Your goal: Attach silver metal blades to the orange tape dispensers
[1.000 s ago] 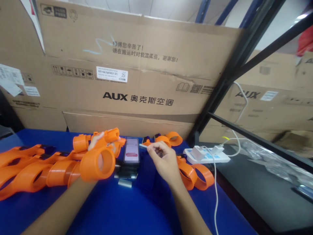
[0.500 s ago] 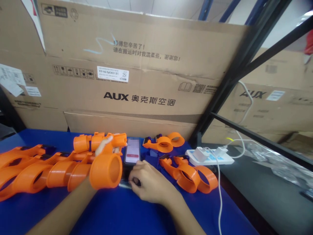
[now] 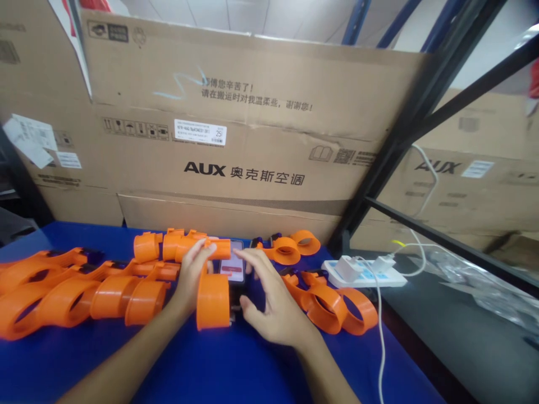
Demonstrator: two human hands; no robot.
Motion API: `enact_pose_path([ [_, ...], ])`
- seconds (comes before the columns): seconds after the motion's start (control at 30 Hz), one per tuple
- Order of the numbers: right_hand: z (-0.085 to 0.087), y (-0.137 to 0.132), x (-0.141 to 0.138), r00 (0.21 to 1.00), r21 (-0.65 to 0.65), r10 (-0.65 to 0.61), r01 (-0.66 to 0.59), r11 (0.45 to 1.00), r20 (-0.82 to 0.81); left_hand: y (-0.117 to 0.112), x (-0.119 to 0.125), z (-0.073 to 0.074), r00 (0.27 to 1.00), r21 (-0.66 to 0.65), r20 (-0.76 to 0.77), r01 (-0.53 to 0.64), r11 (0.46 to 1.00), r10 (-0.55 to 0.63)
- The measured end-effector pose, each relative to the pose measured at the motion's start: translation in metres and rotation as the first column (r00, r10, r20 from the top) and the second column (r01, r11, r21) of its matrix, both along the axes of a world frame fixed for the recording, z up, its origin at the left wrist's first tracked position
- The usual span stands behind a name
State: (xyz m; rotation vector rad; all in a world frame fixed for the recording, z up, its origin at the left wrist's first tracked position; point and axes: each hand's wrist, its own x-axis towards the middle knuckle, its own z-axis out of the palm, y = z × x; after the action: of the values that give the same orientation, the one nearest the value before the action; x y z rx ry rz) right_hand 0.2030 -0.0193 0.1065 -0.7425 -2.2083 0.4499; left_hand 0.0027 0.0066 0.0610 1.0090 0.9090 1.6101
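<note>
My left hand (image 3: 191, 275) holds an orange plastic part (image 3: 213, 297) with wide ring ends, its fingers wrapped over the part's top near the phone. My right hand (image 3: 269, 297) hovers open over a smartphone (image 3: 233, 268) propped on a small stand on the blue table (image 3: 210, 365); its forefinger reaches to the lit screen. The phone's lower half is hidden behind the orange ring and my right hand.
Several more orange ring parts (image 3: 76, 292) lie in a row at the left, others (image 3: 332, 306) at the right. A white power strip (image 3: 364, 272) with chargers and a cable (image 3: 381, 336) sits at the table's right edge. Big cardboard boxes (image 3: 236, 140) stand behind; a black rack post (image 3: 391, 146) rises at the right.
My right hand rose from the phone stand's base and opened, finger now at the screen. My left hand swung the orange part toward the phone, turning its ring edge-on.
</note>
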Motion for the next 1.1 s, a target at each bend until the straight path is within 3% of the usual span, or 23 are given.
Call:
enact_pose_path([
  [0.13,-0.001,-0.002,-0.005,0.990,-0.074,0.135,-0.131,0.989,0.045,-0.001,0.010,-0.001,0.996,-0.041,0.077,-0.039,0.998,0.042],
  [0.37,0.003,-0.005,-0.006,0.973,-0.121,0.222,-0.228,0.966,-0.060,-0.005,0.008,-0.001,0.993,-0.025,0.087,-0.071,0.997,0.073],
  [0.47,0.006,-0.009,-0.007,0.978,-0.120,0.199,-0.205,0.971,-0.057,-0.001,0.004,0.002,0.991,-0.028,0.078,-0.107,0.994,0.109],
  [0.6,0.002,-0.009,-0.014,0.993,-0.096,0.117,-0.119,0.988,-0.029,0.001,0.003,0.006,0.995,0.021,-0.061,-0.083,0.996,0.085],
  [0.73,-0.001,-0.005,-0.014,0.993,-0.065,0.060,-0.067,0.996,-0.104,-0.031,-0.006,0.010,0.941,0.095,-0.321,-0.077,0.993,0.103],
  [0.83,-0.002,-0.002,-0.012,0.991,-0.062,0.012,-0.021,0.998,-0.136,-0.073,-0.034,0.014,0.809,0.257,-0.565,-0.015,0.966,0.163],
  [0.9,-0.003,-0.001,-0.013,0.991,-0.068,0.006,-0.015,0.998,-0.131,-0.095,-0.069,0.018,0.661,0.378,-0.696,0.007,0.926,0.280],
  [0.93,-0.004,-0.001,-0.013,0.992,-0.072,0.007,-0.016,0.997,-0.124,-0.102,-0.090,0.020,0.539,0.423,-0.764,0.003,0.906,0.355],
  [1.0,-0.005,-0.001,-0.016,0.994,-0.078,0.019,-0.028,0.997,-0.110,-0.109,-0.137,0.022,0.227,0.462,-0.863,-0.008,0.887,0.452],
  [1.07,-0.008,-0.001,-0.018,0.994,-0.085,0.037,-0.045,0.995,-0.100,-0.109,-0.184,0.020,-0.018,0.450,-0.893,-0.033,0.892,0.450],
  [1.1,-0.009,-0.001,-0.020,0.994,-0.089,0.044,-0.053,0.995,-0.100,-0.108,-0.204,0.017,-0.105,0.440,-0.895,-0.047,0.897,0.433],
])
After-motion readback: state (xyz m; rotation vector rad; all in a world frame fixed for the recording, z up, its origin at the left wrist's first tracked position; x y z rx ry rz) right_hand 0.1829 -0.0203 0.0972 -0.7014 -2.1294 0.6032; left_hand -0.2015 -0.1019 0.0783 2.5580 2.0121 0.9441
